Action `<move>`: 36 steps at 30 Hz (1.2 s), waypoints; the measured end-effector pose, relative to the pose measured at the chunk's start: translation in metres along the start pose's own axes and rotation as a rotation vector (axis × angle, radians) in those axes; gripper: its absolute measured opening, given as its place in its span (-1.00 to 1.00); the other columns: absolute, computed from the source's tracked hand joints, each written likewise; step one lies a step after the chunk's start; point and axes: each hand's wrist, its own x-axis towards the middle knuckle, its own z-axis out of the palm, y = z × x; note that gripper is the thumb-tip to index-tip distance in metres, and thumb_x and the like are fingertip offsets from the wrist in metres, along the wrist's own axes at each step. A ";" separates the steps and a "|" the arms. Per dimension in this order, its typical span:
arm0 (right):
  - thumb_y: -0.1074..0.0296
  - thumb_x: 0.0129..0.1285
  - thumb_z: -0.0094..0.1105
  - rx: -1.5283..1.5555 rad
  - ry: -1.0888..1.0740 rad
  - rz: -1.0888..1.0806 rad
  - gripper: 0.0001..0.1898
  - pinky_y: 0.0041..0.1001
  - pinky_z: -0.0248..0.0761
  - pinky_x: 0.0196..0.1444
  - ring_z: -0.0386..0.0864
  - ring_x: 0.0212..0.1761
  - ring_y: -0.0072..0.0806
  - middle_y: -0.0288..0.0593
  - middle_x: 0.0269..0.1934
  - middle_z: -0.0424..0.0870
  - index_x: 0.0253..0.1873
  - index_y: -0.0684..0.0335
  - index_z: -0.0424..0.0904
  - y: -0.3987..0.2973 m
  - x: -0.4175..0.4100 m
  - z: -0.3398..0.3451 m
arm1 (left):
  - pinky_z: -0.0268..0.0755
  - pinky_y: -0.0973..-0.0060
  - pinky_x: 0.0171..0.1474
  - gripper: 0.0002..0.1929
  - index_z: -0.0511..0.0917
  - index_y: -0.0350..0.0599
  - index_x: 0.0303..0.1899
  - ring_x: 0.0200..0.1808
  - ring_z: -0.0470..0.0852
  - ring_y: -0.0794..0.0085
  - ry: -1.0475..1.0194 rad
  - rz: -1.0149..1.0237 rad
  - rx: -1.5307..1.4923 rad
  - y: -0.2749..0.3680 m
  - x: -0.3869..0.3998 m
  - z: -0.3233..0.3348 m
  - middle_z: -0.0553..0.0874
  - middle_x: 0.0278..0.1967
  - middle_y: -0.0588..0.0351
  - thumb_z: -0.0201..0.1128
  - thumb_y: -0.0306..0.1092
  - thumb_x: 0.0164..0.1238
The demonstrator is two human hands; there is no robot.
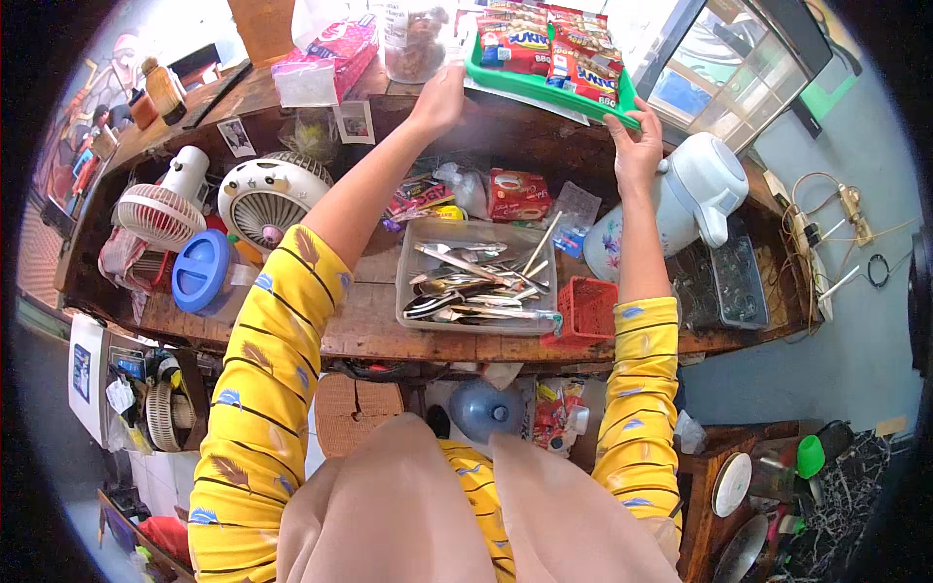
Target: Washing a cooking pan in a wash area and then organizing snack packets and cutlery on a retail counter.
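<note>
At the top of the view, a green plastic tray [536, 90] holds several red snack packets [583, 69] that bear printed writing. My right hand [638, 142] grips the tray's near right corner, thumb and fingers on the rim. My left hand [442, 100] is at the tray's left end, its fingertips partly hidden against the edge. Just left of that hand stands a clear jar [415, 47] with brown contents. Below my arms, a clear plastic box [477, 321] of spoons and other cutlery [474, 280] rests on the wooden shelf.
A thermos jug [674, 211] leans beside my right forearm. A red plastic basket [589, 310] adjoins the cutlery box. Left are two fans [268, 197] and a blue-lidded container [200, 271]. A tissue pack [328, 62] lies on the upper ledge. Power cords [809, 218] hang at right.
</note>
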 end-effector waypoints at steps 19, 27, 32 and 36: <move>0.11 0.02 0.31 -0.451 -0.291 -0.086 -0.66 -0.38 0.31 0.04 0.45 0.03 -0.24 -0.05 0.04 0.47 -0.27 0.27 0.54 0.017 0.012 0.009 | 0.47 0.29 -0.26 -0.84 0.57 -0.03 -0.31 -0.27 0.61 0.18 0.378 0.605 0.903 -0.022 -0.032 -0.007 0.63 -0.34 0.11 0.03 -0.41 0.12; 0.11 0.00 0.29 -0.659 -0.179 -0.098 -0.61 -0.30 0.26 0.09 0.35 0.10 -0.12 0.03 0.05 0.34 -0.08 0.14 0.54 -0.031 -0.019 -0.004 | 0.44 0.38 -0.17 -0.72 0.51 -0.01 -0.10 -0.20 0.58 0.24 0.366 0.540 0.699 -0.021 -0.068 -0.001 0.54 -0.06 0.10 0.16 -0.39 0.10; 0.35 0.03 0.23 -0.389 -0.406 0.417 -0.81 -0.40 0.36 -0.15 0.47 -0.16 -0.30 -0.15 -0.17 0.51 -0.23 0.23 0.55 -0.103 -0.156 -0.015 | 0.34 0.37 -0.02 -0.66 0.42 -0.20 -0.06 -0.07 0.50 0.17 0.317 0.158 0.508 -0.101 -0.178 -0.005 0.51 -0.13 -0.02 0.17 -0.37 0.10; 0.29 -0.05 0.30 -0.651 -0.694 0.140 -0.79 -0.29 0.21 -0.10 0.41 -0.17 -0.32 -0.24 -0.26 0.49 -0.28 0.17 0.56 -0.107 -0.268 -0.022 | 0.26 0.26 0.08 -0.55 0.29 -0.25 0.06 0.06 0.42 0.01 0.139 -0.322 0.397 -0.162 -0.248 0.005 0.43 0.00 -0.23 0.12 -0.21 0.22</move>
